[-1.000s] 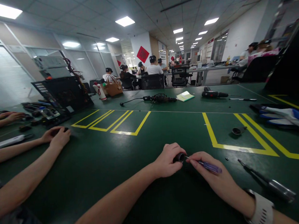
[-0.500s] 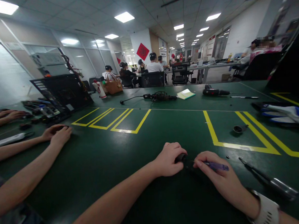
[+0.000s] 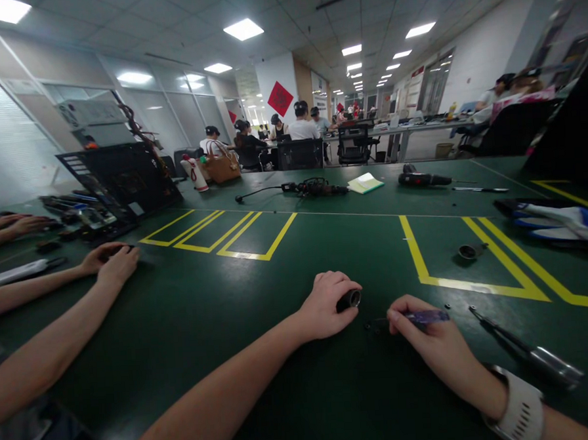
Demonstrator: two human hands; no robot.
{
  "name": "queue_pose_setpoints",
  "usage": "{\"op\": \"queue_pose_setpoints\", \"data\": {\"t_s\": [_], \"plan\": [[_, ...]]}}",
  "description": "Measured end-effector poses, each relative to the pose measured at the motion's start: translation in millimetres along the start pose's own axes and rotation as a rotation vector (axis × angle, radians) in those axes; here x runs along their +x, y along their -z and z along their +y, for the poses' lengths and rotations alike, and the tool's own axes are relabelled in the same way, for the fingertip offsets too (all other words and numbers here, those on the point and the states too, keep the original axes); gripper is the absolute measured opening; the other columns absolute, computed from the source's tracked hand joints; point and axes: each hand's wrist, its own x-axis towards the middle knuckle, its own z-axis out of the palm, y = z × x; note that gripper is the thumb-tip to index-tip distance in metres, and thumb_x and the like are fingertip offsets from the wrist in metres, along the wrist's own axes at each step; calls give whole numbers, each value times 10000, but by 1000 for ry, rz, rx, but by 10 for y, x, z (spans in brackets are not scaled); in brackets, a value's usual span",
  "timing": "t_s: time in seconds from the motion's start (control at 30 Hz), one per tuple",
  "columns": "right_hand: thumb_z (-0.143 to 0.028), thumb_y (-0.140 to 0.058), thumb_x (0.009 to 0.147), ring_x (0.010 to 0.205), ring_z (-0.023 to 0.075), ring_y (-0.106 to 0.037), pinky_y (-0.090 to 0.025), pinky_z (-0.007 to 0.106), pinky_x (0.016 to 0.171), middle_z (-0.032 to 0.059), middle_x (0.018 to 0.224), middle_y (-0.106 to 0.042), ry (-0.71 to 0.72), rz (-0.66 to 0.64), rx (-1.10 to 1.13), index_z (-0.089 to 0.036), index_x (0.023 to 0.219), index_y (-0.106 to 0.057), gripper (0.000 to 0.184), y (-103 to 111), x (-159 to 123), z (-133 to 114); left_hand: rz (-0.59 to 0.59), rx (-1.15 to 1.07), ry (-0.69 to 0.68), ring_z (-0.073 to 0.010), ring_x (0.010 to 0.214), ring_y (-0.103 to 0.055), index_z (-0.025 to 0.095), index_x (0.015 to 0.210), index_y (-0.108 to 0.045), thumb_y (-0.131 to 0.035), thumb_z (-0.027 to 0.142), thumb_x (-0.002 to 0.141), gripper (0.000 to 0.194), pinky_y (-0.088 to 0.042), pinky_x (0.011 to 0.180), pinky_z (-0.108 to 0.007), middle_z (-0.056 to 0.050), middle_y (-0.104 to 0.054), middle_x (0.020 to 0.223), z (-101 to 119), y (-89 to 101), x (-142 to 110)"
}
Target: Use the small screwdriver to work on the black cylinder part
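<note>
My left hand [image 3: 331, 305] is wrapped round a short dark hollow cylinder [image 3: 354, 298], whose round open end faces right. In my right hand [image 3: 423, 335] is a screwdriver [image 3: 430, 316] with a see-through purple handle, pinched near the front of the handle. Its thin shaft points left, towards small dark pieces [image 3: 368, 325] lying on the green table [image 3: 263, 392] between my hands. Right of my right hand lies a metal tool [image 3: 552, 364] with a shiny cylindrical end and a thin dark stem. A tiny dark ring [image 3: 447, 306] sits near it.
A cup-shaped metal part [image 3: 468, 252] lies inside the yellow tape marking [image 3: 489, 287]. Blue-and-white gloves [image 3: 555, 223] are at the right. Farther back are a power drill [image 3: 424, 177], a paper pad [image 3: 366, 183] and a corded tool [image 3: 316, 188]. A co-worker's hands [image 3: 113, 262] rest at the left.
My left hand has shifted slightly up and left, with the cylinder's open end now showing. Small dark pieces now lie apart from it. The screwdriver has drawn a little to the right.
</note>
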Motion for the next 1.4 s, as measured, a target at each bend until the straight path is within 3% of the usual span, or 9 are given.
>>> {"op": "queue_pose_setpoints", "data": {"t_s": [0.3, 0.53, 0.67, 0.83, 1.1, 1.23, 1.33, 1.4], "plan": [[-343, -482, 832, 596, 180, -587, -456, 304, 561, 6, 624, -613, 99, -25, -11, -223, 643, -583, 246, -64, -27, 55, -66, -50, -83, -222, 1038, -441, 187, 1093, -589, -518, 125, 749, 357, -395, 892, -367, -72, -558, 1061, 132, -7, -37], [-335, -488, 822, 578, 177, -573, -443, 296, 537, 0, 606, -594, 109, -21, 8, -219, 634, -586, 242, -65, -19, 50, -100, 18, -103, -245, 1076, -418, 173, 1078, -607, -653, 361, 745, 385, -408, 893, -365, -84, -533, 1110, 234, -47, -39], [-344, -485, 827, 568, 174, -570, -448, 294, 538, -2, 600, -594, 88, -36, 24, -218, 628, -584, 256, -62, -13, 34, -133, 150, -144, -239, 1064, -436, 180, 1015, -635, -567, 374, 837, 272, -414, 875, -369, -73, -548, 1119, 265, -88, -15], [-361, -488, 823, 563, 178, -573, -450, 292, 535, 2, 587, -592, 60, 9, 17, -219, 605, -570, 273, -28, -36, -13, -163, 210, -158, -220, 1047, -465, 174, 962, -624, -518, 275, 877, 170, -424, 849, -349, -59, -578, 1060, 299, -98, 13], [-380, -500, 825, 514, 172, -536, -433, 285, 485, -10, 529, -540, 48, 159, 73, -216, 625, -574, 269, -15, -99, 59, -184, 284, -168, -193, 984, -495, 182, 957, -571, -503, 271, 887, 132, -427, 772, -313, -38, -574, 994, 322, -120, 37], [-397, -514, 821, 563, 189, -570, -456, 313, 545, 5, 570, -579, 62, 188, 50, -219, 668, -587, 246, 140, -41, -9, -228, 312, -217, -191, 930, -498, 177, 974, -567, -499, 282, 891, 150, -436, 751, -310, -40, -579, 972, 311, -95, 77], [-460, -521, 820, 622, 208, -603, -484, 335, 599, 26, 629, -624, 58, 161, 57, -233, 708, -611, 269, 390, 36, -165, -239, 293, -225, -196, 937, -498, 184, 984, -568, -493, 288, 895, 155, -440, 728, -311, -31, -585, 975, 299, -78, 95], [-517, -520, 810, 657, 224, -626, -493, 346, 597, 42, 689, -665, 48, 222, -9, -257, 719, -633, 298, 592, 62, -252, -246, 278, -229, -202, 975, -492, 187, 988, -567, -490, 282, 899, 152, -439, 740, -314, -27, -589, 988, 294, -72, 99]]}}
